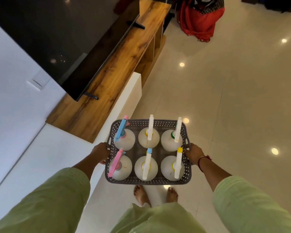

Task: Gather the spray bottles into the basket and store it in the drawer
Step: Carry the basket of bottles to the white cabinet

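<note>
A grey perforated basket (160,122) is held in the air in front of me, above the floor. Several pale spray bottles stand upright in it in two rows; one has a blue trigger head (121,129), one a pink head (115,164), the others white heads (150,130). My left hand (100,153) grips the basket's left handle. My right hand (194,153), with a red thread at the wrist, grips the right handle. No drawer shows open.
A long wooden TV unit (121,64) with a black television (57,39) runs along the white wall on the left. A white cabinet block (131,96) juts out beside it. A person in red (201,19) sits at the far end on the glossy tile floor (233,98).
</note>
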The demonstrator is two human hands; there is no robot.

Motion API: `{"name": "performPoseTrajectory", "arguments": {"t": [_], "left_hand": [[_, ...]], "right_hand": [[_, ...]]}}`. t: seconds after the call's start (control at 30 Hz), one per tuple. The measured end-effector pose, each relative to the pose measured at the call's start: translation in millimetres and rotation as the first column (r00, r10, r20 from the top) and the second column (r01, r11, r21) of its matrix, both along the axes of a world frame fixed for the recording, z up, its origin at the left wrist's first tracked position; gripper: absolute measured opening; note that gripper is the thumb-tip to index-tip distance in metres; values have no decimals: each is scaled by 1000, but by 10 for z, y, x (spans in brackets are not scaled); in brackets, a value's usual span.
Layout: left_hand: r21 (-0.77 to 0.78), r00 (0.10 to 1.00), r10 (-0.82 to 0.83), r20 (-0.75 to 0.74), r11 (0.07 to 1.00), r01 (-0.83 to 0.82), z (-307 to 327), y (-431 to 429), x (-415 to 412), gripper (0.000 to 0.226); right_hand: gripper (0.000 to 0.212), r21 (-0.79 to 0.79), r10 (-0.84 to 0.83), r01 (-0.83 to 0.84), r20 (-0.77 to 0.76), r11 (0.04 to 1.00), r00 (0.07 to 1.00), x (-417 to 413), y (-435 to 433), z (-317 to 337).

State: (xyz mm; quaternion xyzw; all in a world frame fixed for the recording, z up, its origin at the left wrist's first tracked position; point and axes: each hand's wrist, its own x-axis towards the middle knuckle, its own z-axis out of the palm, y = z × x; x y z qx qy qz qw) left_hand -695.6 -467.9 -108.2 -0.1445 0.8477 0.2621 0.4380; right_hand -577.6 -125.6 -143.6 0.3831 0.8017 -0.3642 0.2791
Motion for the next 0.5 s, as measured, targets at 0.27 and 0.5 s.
{"name": "performPoseTrajectory", "arguments": {"t": [0.27, 0.5], "left_hand": [[6, 996, -90, 26, 996, 90, -258, 52, -317, 31], [-18, 989, -147, 1, 989, 147, -720, 424, -527, 26]], "right_hand": [[37, -13, -127, 128, 34, 992, 991, 67, -76, -177], [37, -44, -268, 272, 73, 961, 961, 166, 91, -621]]}}
